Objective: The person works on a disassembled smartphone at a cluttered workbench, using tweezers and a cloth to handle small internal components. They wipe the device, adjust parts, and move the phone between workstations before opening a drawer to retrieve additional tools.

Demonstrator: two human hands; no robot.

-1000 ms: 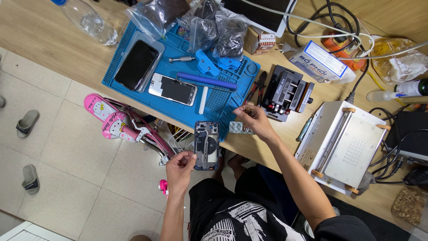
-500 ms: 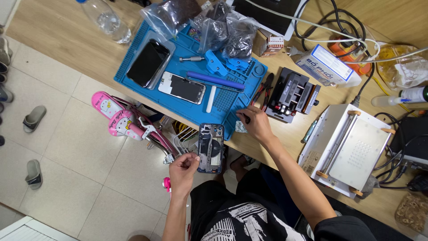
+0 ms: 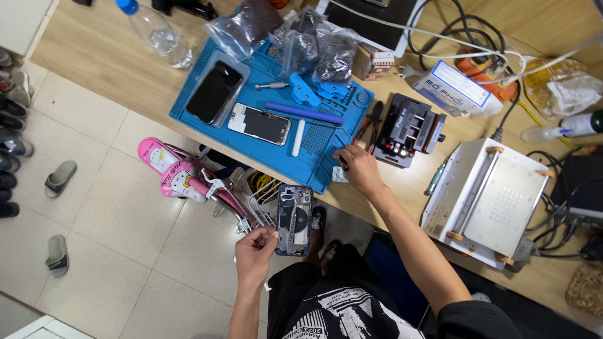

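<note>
Opened phone [image 3: 294, 220]: pinched at its edge in your left hand [image 3: 256, 250]. Your right hand [image 3: 358, 169], fingers curled, rests on blue mat [image 3: 314, 157] edge, well apart.

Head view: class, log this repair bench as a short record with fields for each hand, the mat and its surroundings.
Left hand: holds an opened phone below the table edge, insides showing
Right hand: rests at the blue mat edge, fingers on a small item, unclear
On mat: two phones, purple tool, white stick
Right of mat: black fixture, white machine
</note>
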